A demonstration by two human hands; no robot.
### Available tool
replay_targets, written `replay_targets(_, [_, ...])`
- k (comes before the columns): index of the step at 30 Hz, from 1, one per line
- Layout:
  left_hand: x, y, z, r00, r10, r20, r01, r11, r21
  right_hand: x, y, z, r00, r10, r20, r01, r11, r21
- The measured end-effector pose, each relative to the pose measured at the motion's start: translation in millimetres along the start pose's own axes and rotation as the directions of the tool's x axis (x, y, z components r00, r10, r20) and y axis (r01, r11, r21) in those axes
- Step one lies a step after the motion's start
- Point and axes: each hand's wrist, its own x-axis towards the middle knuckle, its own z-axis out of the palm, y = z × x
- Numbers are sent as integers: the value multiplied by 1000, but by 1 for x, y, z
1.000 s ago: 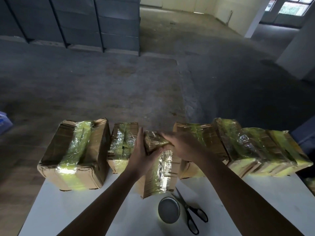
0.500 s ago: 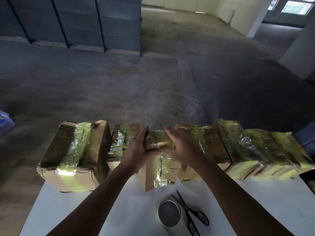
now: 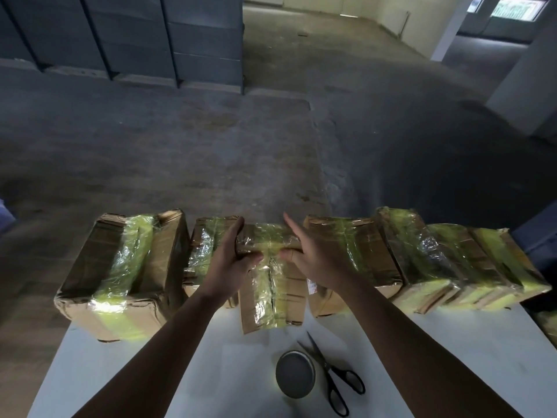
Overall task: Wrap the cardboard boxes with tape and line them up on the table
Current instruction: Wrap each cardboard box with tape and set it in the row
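A row of cardboard boxes wrapped in yellow-green tape lines the far edge of the white table (image 3: pixel 211 372). In the middle stands a narrow taped box (image 3: pixel 271 291), slotted between a small box (image 3: pixel 205 248) on its left and a wider box (image 3: pixel 358 254) on its right. My left hand (image 3: pixel 229 267) grips the narrow box's left top edge, thumb on top. My right hand (image 3: pixel 313 260) rests on its right side, fingers stretched out flat, thumb on top. A large taped box (image 3: pixel 126 276) stands at the left end.
A roll of tape (image 3: pixel 295 374) lies on the table near me, black-handled scissors (image 3: pixel 331 378) just right of it. Several more taped boxes (image 3: pixel 452 263) crowd the right end. Beyond the table lie bare concrete floor and grey stacked crates (image 3: pixel 135 34).
The narrow box has been pushed away from me into the gap in the row and now stands straight. Both hands slid to its top sides, and the right hand's fingers have spread.
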Motion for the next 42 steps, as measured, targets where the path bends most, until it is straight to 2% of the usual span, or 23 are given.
replay_targets(2, [5, 0, -2, 997, -70, -31, 67, 993, -95, -4, 2, 4, 998, 63, -19, -59, 982, 180])
replay_targets(3, [8, 1, -2, 994, -107, -30, 99, 976, -195, -7, 8, 8, 994, 104, -19, -97, 967, 236])
replay_targets(5, [11, 4, -4, 988, -149, -29, 127, 919, -373, -11, 16, 15, 981, 192, 0, -184, 941, 284])
replay_targets(6, [12, 6, -4, 989, -140, -46, 112, 915, -387, -11, 17, 19, 973, 230, 12, -223, 927, 302])
replay_targets(8, [13, 7, 1, 986, -120, -114, 84, 955, -283, -10, 18, 26, 966, 257, -11, -235, 902, 361])
replay_targets(11, [1, 1, 20, 974, -216, -72, 202, 966, -158, -6, 17, 26, 942, 322, -100, -246, 860, 446])
replay_targets(15, [-15, -14, 35, 944, -328, -20, 321, 934, -156, 3, 18, 22, 921, 390, 18, -328, 748, 576])
replay_targets(19, [-6, -15, 32, 918, -393, -46, 377, 905, -195, -16, 38, 23, 888, 370, 273, -440, 509, 740])
replay_targets(21, [-3, -14, 31, 914, -401, -66, 388, 909, -153, -17, 46, 29, 833, 359, 421, -526, 278, 804])
replay_targets(22, [-3, -14, 32, 917, -393, -71, 381, 915, -133, -19, 51, 29, 831, 333, 445, -533, 248, 809])
replay_targets(23, [-4, -14, 32, 918, -388, -78, 376, 917, -131, -21, 52, 28, 848, 288, 446, -522, 308, 795])
replay_targets(25, [-6, -15, 34, 921, -380, -85, 362, 916, -173, -21, 49, 23, 885, 312, 345, -456, 431, 779])
replay_targets(28, [-6, -14, 37, 928, -363, -84, 338, 915, -220, -16, 53, 19, 900, 292, 324, -428, 450, 783])
replay_targets(31, [-3, -8, 37, 926, -366, -88, 331, 903, -272, -16, 60, 19, 907, 294, 302, -406, 420, 811])
replay_targets(34, [-1, -1, 33, 901, -411, -137, 349, 876, -332, -19, 63, 22, 909, 301, 290, -396, 403, 825])
replay_targets(39, [0, 1, 34, 898, -401, -180, 323, 879, -350, -19, 62, 25, 914, 291, 283, -389, 427, 817])
replay_targets(42, [1, -3, 29, 926, -375, -46, 312, 828, -466, -18, 61, 26, 921, 286, 265, -371, 433, 821])
